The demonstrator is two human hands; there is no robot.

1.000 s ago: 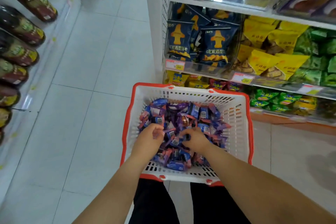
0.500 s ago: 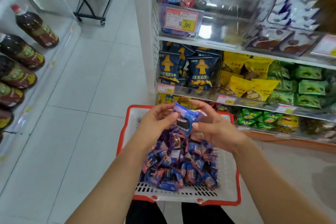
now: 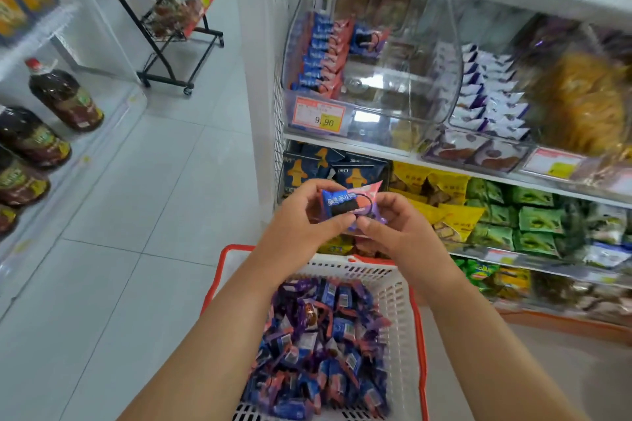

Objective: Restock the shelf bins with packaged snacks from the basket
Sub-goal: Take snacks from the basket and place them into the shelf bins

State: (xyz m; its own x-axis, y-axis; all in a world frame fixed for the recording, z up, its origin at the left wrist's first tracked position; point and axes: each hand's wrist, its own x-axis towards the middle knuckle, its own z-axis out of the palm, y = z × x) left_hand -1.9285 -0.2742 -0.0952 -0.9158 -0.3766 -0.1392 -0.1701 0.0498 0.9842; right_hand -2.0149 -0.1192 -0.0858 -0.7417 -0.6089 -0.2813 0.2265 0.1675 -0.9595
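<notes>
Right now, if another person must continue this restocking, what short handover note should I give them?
Left hand and right hand: together they hold a small stack of blue and pink snack packs, raised above the basket.
Basket, white with a red rim: on the floor in front of the person, with many of the same packs inside.
Clear shelf bin above the 9.90 price tag: one row of matching packs stands along its left side, the rest looks bare.
Done: one row in the bin.
Left: place the held packs in this bin, then go on until the basket is emptied.
</notes>
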